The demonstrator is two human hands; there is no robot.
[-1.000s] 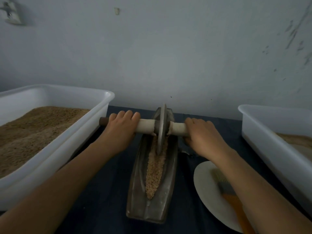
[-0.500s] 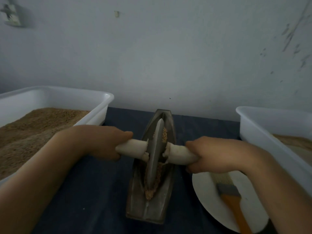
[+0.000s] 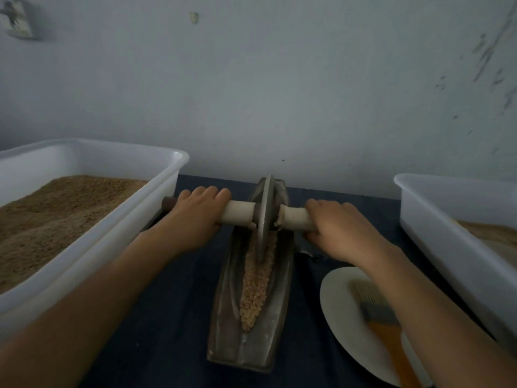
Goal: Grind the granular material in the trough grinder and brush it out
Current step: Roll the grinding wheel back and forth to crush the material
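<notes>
Metal trough grinder lying centre on the dark cloth, holding tan granular material; left hand and right hand both gripping the wheel's axle handle at the trough's far end.

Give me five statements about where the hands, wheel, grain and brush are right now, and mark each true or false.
1. Both hands, left hand and right hand, grip the wheel's axle. True.
2. The grinding wheel sits at the trough's near end. False: it is at the far end.
3. The brush lies on the white plate. True.
4. The trough grinder is empty. False: granular material lies in its groove.
5. The left bin is empty. False: it holds brown grain.
</notes>
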